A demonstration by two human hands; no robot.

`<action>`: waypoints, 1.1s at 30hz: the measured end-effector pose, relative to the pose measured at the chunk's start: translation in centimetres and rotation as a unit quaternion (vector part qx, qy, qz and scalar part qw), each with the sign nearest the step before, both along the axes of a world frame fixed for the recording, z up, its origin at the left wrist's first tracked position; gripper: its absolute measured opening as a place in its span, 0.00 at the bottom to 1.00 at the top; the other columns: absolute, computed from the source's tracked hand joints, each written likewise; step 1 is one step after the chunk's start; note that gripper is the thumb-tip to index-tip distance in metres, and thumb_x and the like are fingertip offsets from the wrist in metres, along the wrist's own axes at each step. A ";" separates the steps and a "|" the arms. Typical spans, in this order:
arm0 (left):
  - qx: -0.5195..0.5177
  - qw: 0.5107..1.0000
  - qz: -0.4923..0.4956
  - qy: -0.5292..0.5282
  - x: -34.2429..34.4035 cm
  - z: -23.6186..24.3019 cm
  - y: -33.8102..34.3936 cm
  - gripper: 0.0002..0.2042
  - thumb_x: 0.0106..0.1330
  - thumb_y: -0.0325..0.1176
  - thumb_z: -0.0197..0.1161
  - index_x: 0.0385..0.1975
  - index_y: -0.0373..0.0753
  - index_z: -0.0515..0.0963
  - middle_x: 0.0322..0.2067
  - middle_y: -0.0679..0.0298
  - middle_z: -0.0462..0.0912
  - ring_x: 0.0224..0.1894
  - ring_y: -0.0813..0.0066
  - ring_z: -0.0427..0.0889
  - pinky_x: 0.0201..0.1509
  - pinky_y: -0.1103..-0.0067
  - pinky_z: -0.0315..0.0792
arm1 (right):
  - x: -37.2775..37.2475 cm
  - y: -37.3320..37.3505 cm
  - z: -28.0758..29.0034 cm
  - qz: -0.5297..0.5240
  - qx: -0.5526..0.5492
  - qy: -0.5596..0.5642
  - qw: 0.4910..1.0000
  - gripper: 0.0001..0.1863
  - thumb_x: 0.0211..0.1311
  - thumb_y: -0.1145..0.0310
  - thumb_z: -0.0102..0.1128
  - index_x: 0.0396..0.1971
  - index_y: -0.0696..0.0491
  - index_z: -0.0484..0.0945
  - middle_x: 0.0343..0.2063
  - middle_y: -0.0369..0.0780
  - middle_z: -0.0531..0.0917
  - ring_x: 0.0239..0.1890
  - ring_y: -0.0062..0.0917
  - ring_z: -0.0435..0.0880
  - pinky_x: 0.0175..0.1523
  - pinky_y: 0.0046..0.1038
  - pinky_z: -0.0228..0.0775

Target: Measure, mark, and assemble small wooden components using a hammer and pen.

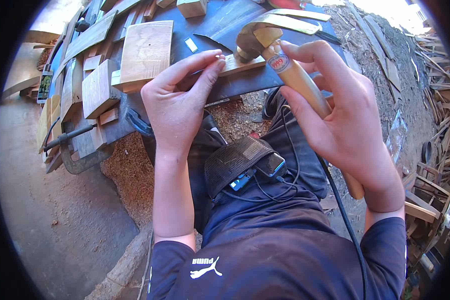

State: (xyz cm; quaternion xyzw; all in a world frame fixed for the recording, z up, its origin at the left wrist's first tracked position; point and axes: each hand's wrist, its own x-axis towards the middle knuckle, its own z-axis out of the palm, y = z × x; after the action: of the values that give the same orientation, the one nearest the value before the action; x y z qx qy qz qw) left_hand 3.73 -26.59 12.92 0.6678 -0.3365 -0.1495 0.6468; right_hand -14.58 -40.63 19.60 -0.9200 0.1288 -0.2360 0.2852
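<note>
The hammer (305, 84) points its head to 11 o'clock, the long axis of its wooden handle running toward 5. The right hand (346, 111) is wrapped around that handle, the head at its 10 o'clock. The left hand (176, 102) pinches a small pale piece (218, 57) just beside the 9 o'clock end of a wooden strip (231, 66) on the bench (205, 22).

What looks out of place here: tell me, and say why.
The phone-like device at the left end of the worktable looks out of place: electronics beside rough wood pieces. Wood shavings litter the ground below, untidy though unsurprising here. The hammer in the right hand shows no clear damage.
</note>
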 end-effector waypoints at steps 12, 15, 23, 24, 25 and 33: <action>0.005 0.999 -0.005 -0.033 -0.2 -0.1 0.0 0.11 0.68 0.21 0.71 0.49 0.33 0.88 0.42 0.58 0.92 0.45 0.77 0.90 0.51 0.82 0.83 | -0.1 0.0 0.1 -0.002 0.005 0.016 1.000 0.21 0.64 0.78 0.69 0.56 0.57 0.78 0.47 0.45 0.87 0.43 0.29 0.92 0.40 0.28 0.84; -0.003 0.999 -0.010 -0.034 -0.2 -0.1 -0.1 0.11 0.68 0.21 0.71 0.49 0.32 0.88 0.42 0.57 0.92 0.45 0.76 0.90 0.51 0.82 0.83 | -0.1 0.0 0.2 -0.009 0.017 0.026 0.999 0.20 0.64 0.78 0.69 0.56 0.57 0.78 0.48 0.45 0.87 0.44 0.29 0.92 0.39 0.27 0.84; 0.028 0.993 -0.012 -0.115 -0.2 -0.6 0.1 0.15 0.69 0.21 0.70 0.55 0.32 0.85 0.44 0.57 0.91 0.47 0.75 0.90 0.54 0.81 0.82 | -0.1 0.1 0.4 -0.009 0.030 0.033 0.999 0.21 0.65 0.78 0.68 0.57 0.58 0.78 0.47 0.44 0.88 0.44 0.28 0.92 0.39 0.26 0.83; 0.026 0.993 -0.010 -0.115 -0.3 -0.5 0.1 0.15 0.69 0.21 0.70 0.55 0.32 0.85 0.44 0.57 0.91 0.47 0.75 0.90 0.54 0.81 0.82 | -0.1 0.0 0.4 -0.005 0.023 0.031 0.999 0.21 0.65 0.77 0.68 0.58 0.58 0.77 0.47 0.44 0.88 0.44 0.27 0.92 0.39 0.25 0.83; 0.023 0.992 -0.001 -0.124 -0.4 -0.5 0.0 0.16 0.69 0.22 0.71 0.56 0.33 0.84 0.43 0.57 0.92 0.46 0.76 0.90 0.53 0.81 0.82 | -0.1 -0.1 0.4 -0.001 0.016 0.029 0.999 0.21 0.65 0.77 0.68 0.58 0.58 0.77 0.47 0.44 0.88 0.44 0.26 0.92 0.39 0.25 0.83; 0.002 0.989 0.038 -0.142 -0.5 -0.7 -0.2 0.19 0.65 0.25 0.74 0.56 0.38 0.83 0.36 0.59 0.93 0.41 0.76 0.93 0.48 0.79 0.85 | 0.4 0.7 3.7 -0.014 0.072 -0.002 0.997 0.21 0.65 0.79 0.68 0.58 0.58 0.78 0.47 0.42 0.88 0.44 0.25 0.91 0.38 0.22 0.82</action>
State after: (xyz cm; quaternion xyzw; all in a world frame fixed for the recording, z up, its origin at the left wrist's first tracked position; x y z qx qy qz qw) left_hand 3.23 -26.82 12.20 0.6962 -0.3988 -0.0289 0.5961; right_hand -14.15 -39.91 23.34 -0.8948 0.1582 -0.2316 0.3474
